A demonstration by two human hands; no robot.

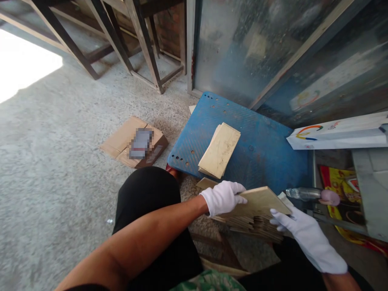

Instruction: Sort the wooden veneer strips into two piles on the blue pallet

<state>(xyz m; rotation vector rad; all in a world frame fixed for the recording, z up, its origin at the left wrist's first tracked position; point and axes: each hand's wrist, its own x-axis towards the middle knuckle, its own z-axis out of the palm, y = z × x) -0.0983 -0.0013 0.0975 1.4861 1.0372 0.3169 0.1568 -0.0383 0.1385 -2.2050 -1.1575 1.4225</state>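
My left hand (222,198), in a white glove, grips the left end of a thin, pale rectangular board (260,199) that looks like wood. At its right end my right hand (307,232), gloved too, has the thumb against the near corner and the fingers curled below. The board is tilted above a stack of similar thin boards (242,223) near my lap, whose lower part is partly hidden. In front, a smaller pile of such boards (220,151) lies on a blue plastic tabletop (257,139), its top board marked with dark stains.
A flattened cardboard box (125,137) with a blurred phone-like item (141,143) sits on the concrete floor. A white paper bag (339,131), a clear plastic bottle (304,194) and a yellow-red packet (342,190) are at right. Wooden frames (142,44) and a glazed metal panel (230,48) stand behind.
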